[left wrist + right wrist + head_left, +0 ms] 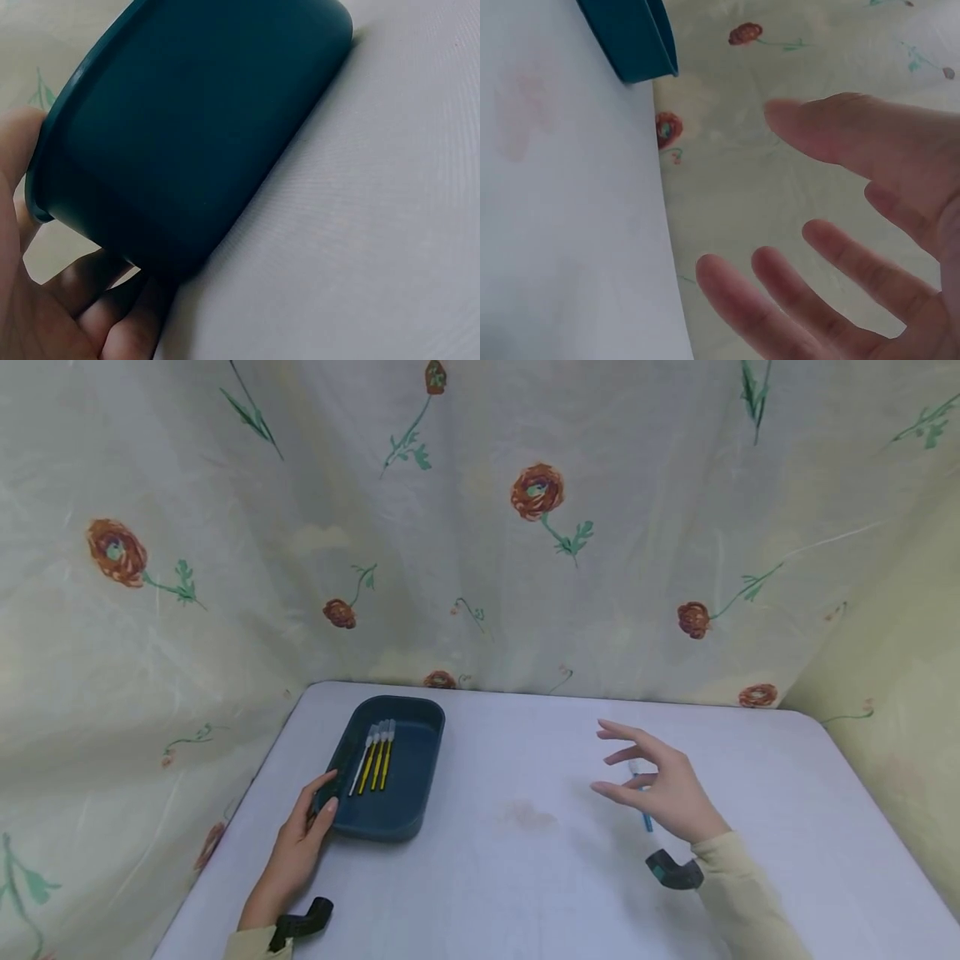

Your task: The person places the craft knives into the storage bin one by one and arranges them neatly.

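A dark teal tray [408, 752] stands on the left part of the table. My left hand [296, 847] grips its near left corner, thumb at the rim and the other fingers against the outer wall, as the left wrist view shows around the tray [172, 135]. Inside lie several slim pen-like sticks [377, 756] side by side, yellow ones and one whitish one, with clear pale tops. On the right, my right hand [667, 785] hovers with fingers spread and holds nothing. Partly hidden behind it is a similar blue stick [647, 821] with a pale top.
A white-covered table [510, 885] spreads under both hands, with a faint pinkish stain [528, 815] near its middle. Flower-patterned curtain [465, 543] hangs behind and along both sides of it. Each wrist wears a black camera mount.
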The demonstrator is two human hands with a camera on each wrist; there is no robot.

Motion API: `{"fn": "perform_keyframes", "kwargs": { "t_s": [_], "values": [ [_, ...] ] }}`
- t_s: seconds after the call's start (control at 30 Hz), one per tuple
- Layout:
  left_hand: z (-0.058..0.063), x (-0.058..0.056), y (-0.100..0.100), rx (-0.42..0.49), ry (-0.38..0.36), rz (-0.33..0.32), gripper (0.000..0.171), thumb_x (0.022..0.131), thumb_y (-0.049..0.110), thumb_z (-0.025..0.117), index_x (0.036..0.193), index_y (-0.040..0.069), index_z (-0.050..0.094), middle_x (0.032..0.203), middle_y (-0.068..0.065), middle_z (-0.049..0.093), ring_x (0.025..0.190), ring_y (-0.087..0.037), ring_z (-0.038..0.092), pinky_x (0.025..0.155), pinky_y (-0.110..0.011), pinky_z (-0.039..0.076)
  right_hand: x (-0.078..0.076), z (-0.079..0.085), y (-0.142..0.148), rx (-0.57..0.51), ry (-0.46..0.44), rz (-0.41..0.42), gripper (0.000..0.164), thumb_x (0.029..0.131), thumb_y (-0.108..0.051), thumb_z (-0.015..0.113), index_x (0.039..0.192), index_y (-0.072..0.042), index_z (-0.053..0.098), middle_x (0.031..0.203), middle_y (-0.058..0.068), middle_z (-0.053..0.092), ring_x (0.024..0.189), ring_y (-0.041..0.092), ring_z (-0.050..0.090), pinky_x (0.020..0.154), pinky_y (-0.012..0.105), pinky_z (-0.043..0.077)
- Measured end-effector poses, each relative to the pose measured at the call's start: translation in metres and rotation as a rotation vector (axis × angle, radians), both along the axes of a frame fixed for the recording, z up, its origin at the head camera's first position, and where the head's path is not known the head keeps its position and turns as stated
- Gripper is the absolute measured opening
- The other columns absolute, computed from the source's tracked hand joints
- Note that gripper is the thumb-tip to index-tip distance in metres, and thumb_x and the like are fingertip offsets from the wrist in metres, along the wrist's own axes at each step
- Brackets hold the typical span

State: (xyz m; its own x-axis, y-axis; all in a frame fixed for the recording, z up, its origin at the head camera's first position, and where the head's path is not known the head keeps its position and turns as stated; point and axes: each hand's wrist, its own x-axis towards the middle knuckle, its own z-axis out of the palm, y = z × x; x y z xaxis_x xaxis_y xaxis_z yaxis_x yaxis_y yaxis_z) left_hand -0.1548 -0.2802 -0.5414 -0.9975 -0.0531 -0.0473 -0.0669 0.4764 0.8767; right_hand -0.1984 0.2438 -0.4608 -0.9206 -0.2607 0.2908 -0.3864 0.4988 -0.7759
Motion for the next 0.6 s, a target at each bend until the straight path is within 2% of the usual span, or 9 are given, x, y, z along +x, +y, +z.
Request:
{"fn": "perform_keyframes", "kwargs": {
  "t_s": [0.17, 0.37, 0.47, 0.6],
  "values": [
    [0.000, 0.000, 0.000, -0.002, 0.002, -0.004, 0.057, 0.119, 0.045, 0.047, 0.170, 0.026, 0.031, 0.181, -0.019, 0.015, 0.166, -0.044, 0.014, 0.129, -0.065, 0.023, -0.002, -0.002, 0.009, 0.034, -0.022, -0.033, 0.082, 0.089, -0.027, 0.096, 0.160, -0.033, 0.055, 0.146, 0.007, 0.068, 0.115, 0.032, 0.073, 0.082, 0.032, 0.065],
    [-0.001, -0.002, -0.001, -0.003, 0.004, -0.001, 0.058, 0.119, 0.046, 0.047, 0.171, 0.026, 0.031, 0.181, -0.019, 0.015, 0.166, -0.044, 0.014, 0.129, -0.066, 0.023, -0.005, -0.008, 0.018, 0.078, -0.029, -0.055, 0.081, 0.090, -0.023, 0.095, 0.161, -0.024, 0.055, 0.144, 0.010, 0.069, 0.112, 0.028, 0.073, 0.085, 0.037, 0.066],
    [-0.003, -0.003, -0.001, 0.006, 0.008, 0.000, 0.058, 0.119, 0.046, 0.046, 0.171, 0.026, 0.031, 0.181, -0.018, 0.014, 0.166, -0.043, 0.013, 0.129, -0.066, 0.023, -0.006, -0.010, 0.024, 0.084, -0.024, -0.059, 0.079, 0.091, -0.018, 0.094, 0.160, -0.020, 0.056, 0.142, 0.012, 0.069, 0.112, 0.032, 0.073, 0.085, 0.039, 0.067],
    [-0.004, -0.003, -0.001, 0.001, 0.006, 0.003, 0.057, 0.119, 0.045, 0.046, 0.171, 0.026, 0.031, 0.181, -0.019, 0.014, 0.166, -0.044, 0.013, 0.129, -0.066, 0.022, -0.005, -0.012, 0.029, 0.100, -0.039, -0.073, 0.077, 0.091, -0.015, 0.093, 0.159, -0.018, 0.057, 0.141, 0.015, 0.070, 0.113, 0.038, 0.073, 0.085, 0.034, 0.066]
  ]
}}
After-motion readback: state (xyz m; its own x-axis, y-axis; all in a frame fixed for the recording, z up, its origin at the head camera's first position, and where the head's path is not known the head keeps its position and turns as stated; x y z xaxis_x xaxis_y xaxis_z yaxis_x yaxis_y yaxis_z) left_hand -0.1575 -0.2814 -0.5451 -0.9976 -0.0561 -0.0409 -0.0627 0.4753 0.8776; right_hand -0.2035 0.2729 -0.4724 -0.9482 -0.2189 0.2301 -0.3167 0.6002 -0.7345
